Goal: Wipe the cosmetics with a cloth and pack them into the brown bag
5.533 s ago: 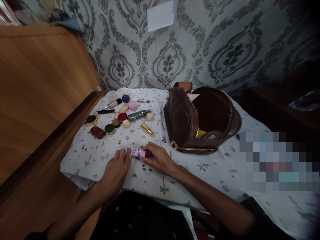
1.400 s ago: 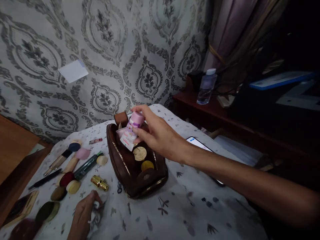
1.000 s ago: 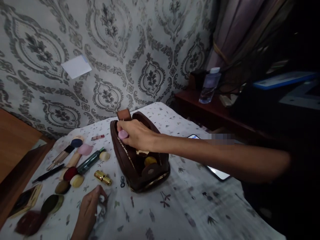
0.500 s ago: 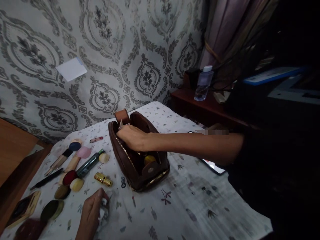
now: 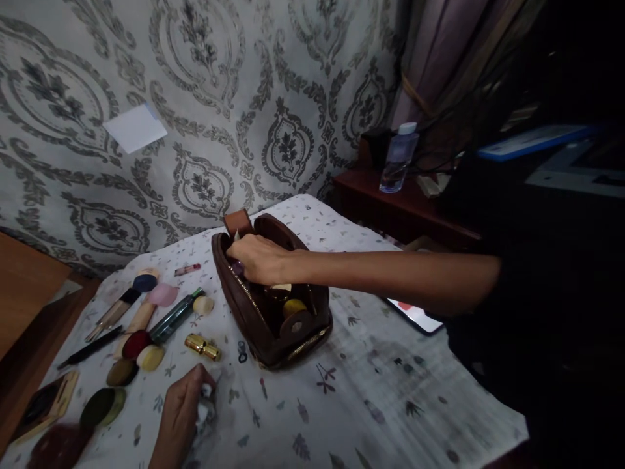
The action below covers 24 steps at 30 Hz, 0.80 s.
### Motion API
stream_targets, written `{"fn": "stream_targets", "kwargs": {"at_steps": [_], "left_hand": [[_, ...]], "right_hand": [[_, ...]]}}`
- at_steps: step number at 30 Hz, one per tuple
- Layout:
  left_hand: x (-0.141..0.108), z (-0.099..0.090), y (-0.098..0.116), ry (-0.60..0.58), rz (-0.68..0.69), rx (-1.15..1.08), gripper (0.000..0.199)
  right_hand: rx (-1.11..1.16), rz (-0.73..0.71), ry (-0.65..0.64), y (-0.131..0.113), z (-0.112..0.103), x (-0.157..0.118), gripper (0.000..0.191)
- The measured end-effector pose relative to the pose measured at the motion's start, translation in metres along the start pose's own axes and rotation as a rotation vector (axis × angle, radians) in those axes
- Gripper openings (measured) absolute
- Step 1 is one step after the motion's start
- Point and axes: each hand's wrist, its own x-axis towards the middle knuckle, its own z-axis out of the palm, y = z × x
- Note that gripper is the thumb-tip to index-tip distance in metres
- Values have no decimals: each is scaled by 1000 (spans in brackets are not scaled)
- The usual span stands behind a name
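Observation:
A brown zipped bag (image 5: 271,293) lies open on the patterned cloth (image 5: 351,391). My right hand (image 5: 258,259) reaches into its upper left part, fingers bent around something purplish that I cannot make out. Inside the bag a yellow round item (image 5: 294,307) and a gold-rimmed one (image 5: 278,292) show. My left hand (image 5: 183,407) is closed on a crumpled whitish wrapper (image 5: 206,407) at the near edge. A gold tube (image 5: 202,346) lies between that hand and the bag. Further left are a green bottle (image 5: 176,316) and a pink puff (image 5: 163,294).
Several cosmetics, among them a palette (image 5: 45,407) and a black pen (image 5: 90,347), cover the left side. A phone (image 5: 417,317) lies under my right forearm. A bottle (image 5: 399,158) stands on the dark red table (image 5: 415,205).
My right hand has shifted slightly up in the bag, and a gold-rimmed item below it shows more clearly. The left hand keeps its hold on the wrapper.

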Motion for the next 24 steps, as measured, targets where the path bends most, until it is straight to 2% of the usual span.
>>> {"fn": "stream_targets", "kwargs": {"at_steps": [5,9,15,20,24], "left_hand": [[1,-1,1,29,16,23,65],[1,-1,0,18,20,35,66],[1,1,-3,31,12,20,65],[1,2,2,40,13,57,66],[1,2,4,47,29,67,68]], "right_hand": [[58,-50,14,3,-15,-5,20],[78,11,37,7,-34,-17,15],[219,118,184,21,-56,-36,10],[499,144,252,29,-55,-45,12],[508,108,221,31,-43,-43,12]]}}
